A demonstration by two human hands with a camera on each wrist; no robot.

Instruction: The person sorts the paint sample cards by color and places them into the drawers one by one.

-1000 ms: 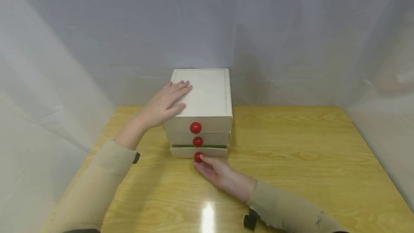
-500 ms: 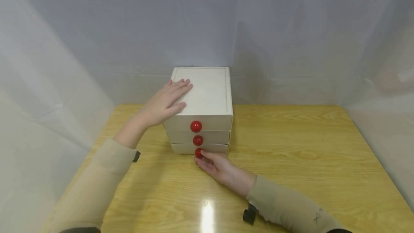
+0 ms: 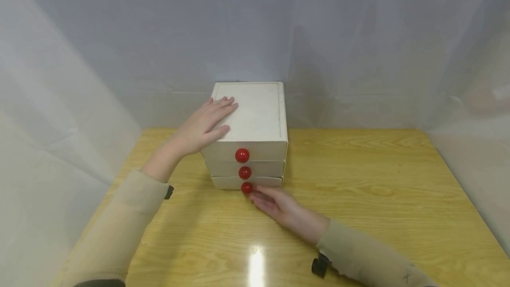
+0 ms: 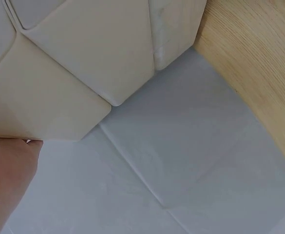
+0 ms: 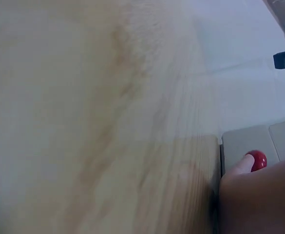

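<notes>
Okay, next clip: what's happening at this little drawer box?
A person works at a small white three-drawer chest on a wooden table. The left hand lies flat on the chest's top, steadying it. The right hand has its fingertips at the red knob of the bottom drawer. All three drawers look pushed in, fronts roughly flush.

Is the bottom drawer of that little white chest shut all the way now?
Shut, as far as visible: the bottom drawer front sits about flush beneath the two above, no gap showing. The right hand touches its round red knob.
</notes>
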